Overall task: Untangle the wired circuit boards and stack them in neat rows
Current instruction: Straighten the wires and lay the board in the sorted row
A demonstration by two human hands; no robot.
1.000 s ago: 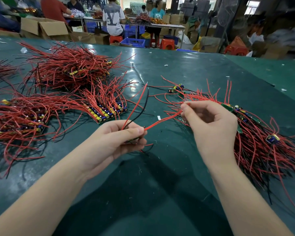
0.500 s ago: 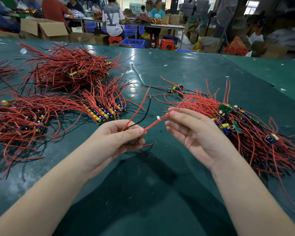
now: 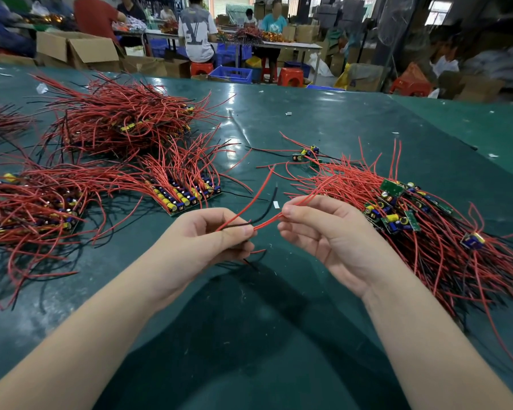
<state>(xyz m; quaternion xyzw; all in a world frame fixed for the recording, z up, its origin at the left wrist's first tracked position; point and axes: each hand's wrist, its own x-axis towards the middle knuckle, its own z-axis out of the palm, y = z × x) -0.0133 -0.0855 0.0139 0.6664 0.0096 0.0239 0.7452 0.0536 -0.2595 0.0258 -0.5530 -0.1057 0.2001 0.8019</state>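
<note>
Left hand grips one wired board, right hand pinches its red wire; five piles around, bare green table lower centre.

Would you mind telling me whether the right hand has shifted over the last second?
Yes. The right hand has moved left, away from the tangled pile of red-wired circuit boards and toward the left hand.

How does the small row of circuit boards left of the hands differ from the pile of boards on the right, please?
The row of circuit boards is lined up side by side, capacitors facing the person, its red wires fanning away together. The pile of boards lies jumbled, boards tilted at mixed angles, some showing green backs, wires crossing in every direction. The row is also the smaller group. Both rest on the green table and carry red and black wires.
</note>
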